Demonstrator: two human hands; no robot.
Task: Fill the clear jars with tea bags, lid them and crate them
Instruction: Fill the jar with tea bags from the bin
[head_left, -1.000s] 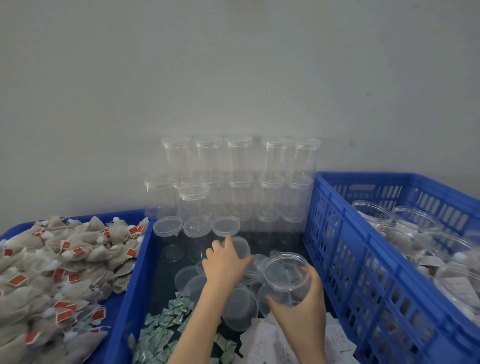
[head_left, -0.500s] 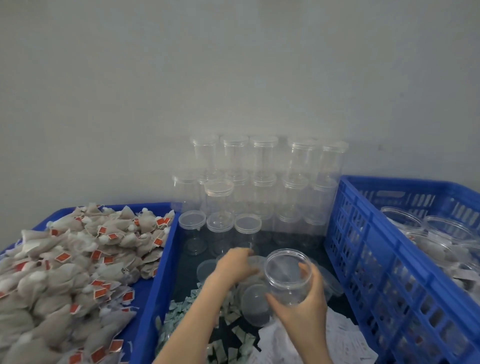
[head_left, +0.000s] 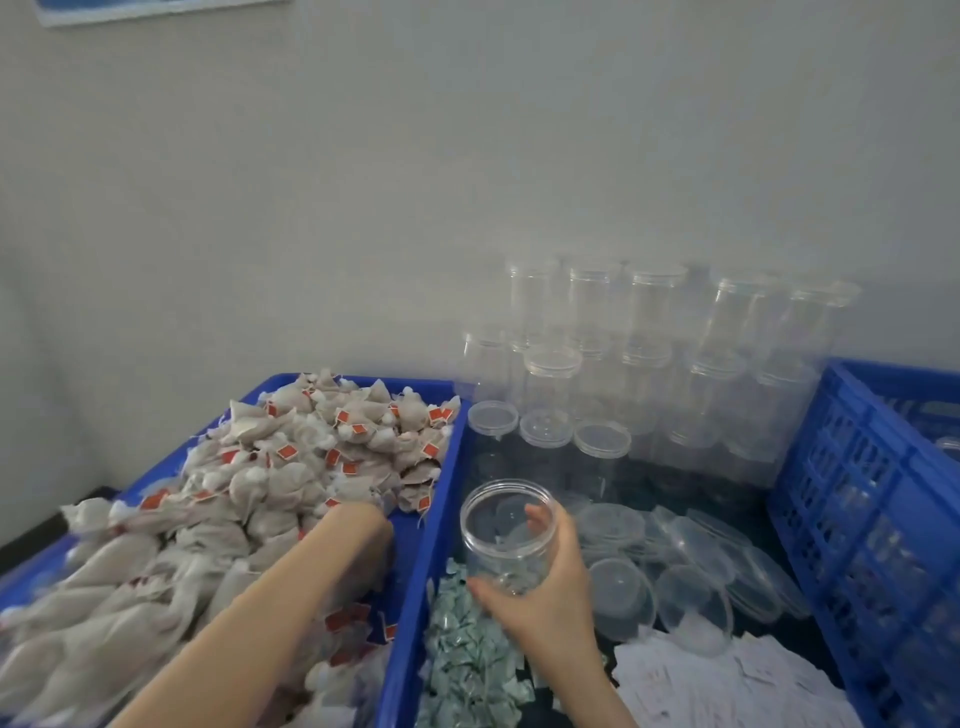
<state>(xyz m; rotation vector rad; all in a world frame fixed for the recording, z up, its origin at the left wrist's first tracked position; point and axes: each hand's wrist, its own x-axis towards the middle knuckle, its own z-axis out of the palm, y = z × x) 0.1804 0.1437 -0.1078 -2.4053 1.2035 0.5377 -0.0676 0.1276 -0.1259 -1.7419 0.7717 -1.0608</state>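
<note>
R hand (head_left: 545, 597) grasps open clear jar (head_left: 506, 530) just right of the tea-bag tray (head_left: 410, 587); L hand (head_left: 363, 519) digs in tea bags (head_left: 291, 467) there, grip can't tell.

We see only two arms and hands, one on each side of the blue tray rim (head_left: 415, 561). Left of the rim, the left forearm (head_left: 249, 618) is bare along all its visible length, slim and smooth, narrowing toward the wrist. Of the left hand (head_left: 363, 525) we see just the wrist end, and the view is soft there. Right of the rim, the right forearm (head_left: 587, 686) is bare too, sleeveless as far as the bottom edge. The right hand (head_left: 545, 587) has slender fingers with short nails. One fingertip shows blurred through the clear jar (head_left: 506, 535) beside the rim.
</note>
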